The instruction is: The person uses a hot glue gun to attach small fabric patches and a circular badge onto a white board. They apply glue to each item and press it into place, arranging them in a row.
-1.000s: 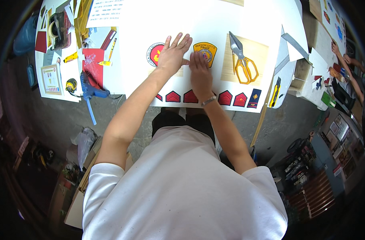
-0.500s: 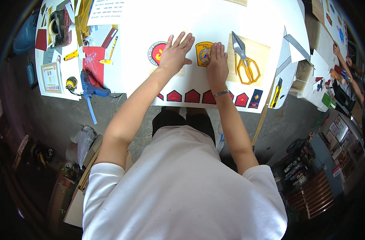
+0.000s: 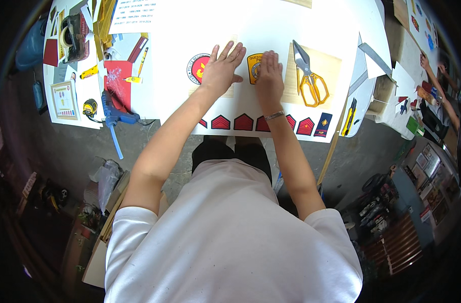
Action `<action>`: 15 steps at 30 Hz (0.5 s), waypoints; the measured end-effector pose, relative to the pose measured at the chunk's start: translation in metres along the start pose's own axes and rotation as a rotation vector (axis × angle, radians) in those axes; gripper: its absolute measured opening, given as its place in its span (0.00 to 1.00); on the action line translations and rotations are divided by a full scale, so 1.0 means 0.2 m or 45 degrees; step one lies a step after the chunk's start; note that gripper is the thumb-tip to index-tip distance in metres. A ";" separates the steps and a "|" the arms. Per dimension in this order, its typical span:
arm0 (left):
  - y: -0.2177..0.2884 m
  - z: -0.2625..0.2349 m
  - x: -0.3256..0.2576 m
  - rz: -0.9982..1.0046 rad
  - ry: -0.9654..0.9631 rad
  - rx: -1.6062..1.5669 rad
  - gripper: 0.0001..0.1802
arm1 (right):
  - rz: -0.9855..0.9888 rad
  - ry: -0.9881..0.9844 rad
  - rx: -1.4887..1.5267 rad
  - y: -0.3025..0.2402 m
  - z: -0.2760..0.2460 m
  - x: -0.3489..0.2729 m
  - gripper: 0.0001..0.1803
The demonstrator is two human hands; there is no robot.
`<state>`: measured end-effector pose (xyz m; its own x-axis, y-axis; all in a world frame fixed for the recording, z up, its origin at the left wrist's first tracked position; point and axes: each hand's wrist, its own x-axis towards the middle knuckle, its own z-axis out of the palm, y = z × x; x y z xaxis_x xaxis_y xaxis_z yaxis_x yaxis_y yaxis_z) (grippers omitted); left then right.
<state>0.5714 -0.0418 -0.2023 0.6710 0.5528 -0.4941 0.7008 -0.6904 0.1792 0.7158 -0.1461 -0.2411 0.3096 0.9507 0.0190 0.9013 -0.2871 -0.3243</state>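
Observation:
My left hand (image 3: 221, 69) lies flat with fingers spread, palm down, over the right part of a round red, white and black patch (image 3: 192, 69). My right hand (image 3: 270, 83), fingers stretched out and side by side, rests on the right part of a yellow shield-shaped patch (image 3: 252, 63). Both patches lie on a large white sheet (image 3: 165, 96). Along its near edge runs a row of red pointed patches (image 3: 243, 122), partly hidden by my right forearm, ending in a dark blue rectangular patch (image 3: 323, 124). What is under my palms is hidden.
Scissors with yellow handles (image 3: 314, 90) lie on a thin wooden board (image 3: 334, 65) at right, and a yellow cutter (image 3: 348, 118) lies beyond. At left are a blue glue gun (image 3: 111, 108), tape measure (image 3: 90, 105) and tape dispenser (image 3: 75, 38). Another person's arm (image 3: 440, 91) shows far right.
My right hand has slid a little to the left, further over the yellow patch. My left hand stays in place.

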 end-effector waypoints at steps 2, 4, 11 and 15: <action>0.00 -0.01 0.00 0.004 -0.003 0.006 0.52 | -0.097 0.016 0.024 -0.06 0.03 0.00 0.26; 0.00 -0.02 0.00 -0.004 -0.002 -0.015 0.52 | -0.110 -0.073 0.042 -0.11 0.02 -0.07 0.26; -0.01 -0.01 -0.01 0.021 0.053 -0.062 0.54 | 0.023 -0.322 0.015 -0.02 -0.15 -0.35 0.27; 0.00 0.01 -0.01 0.030 0.109 -0.068 0.54 | 0.009 -0.067 -0.063 0.05 -0.07 -0.10 0.27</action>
<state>0.5693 -0.0433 -0.2037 0.7039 0.5764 -0.4150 0.6952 -0.6788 0.2364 0.7237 -0.1701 -0.2309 0.3007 0.9531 -0.0334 0.9135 -0.2978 -0.2772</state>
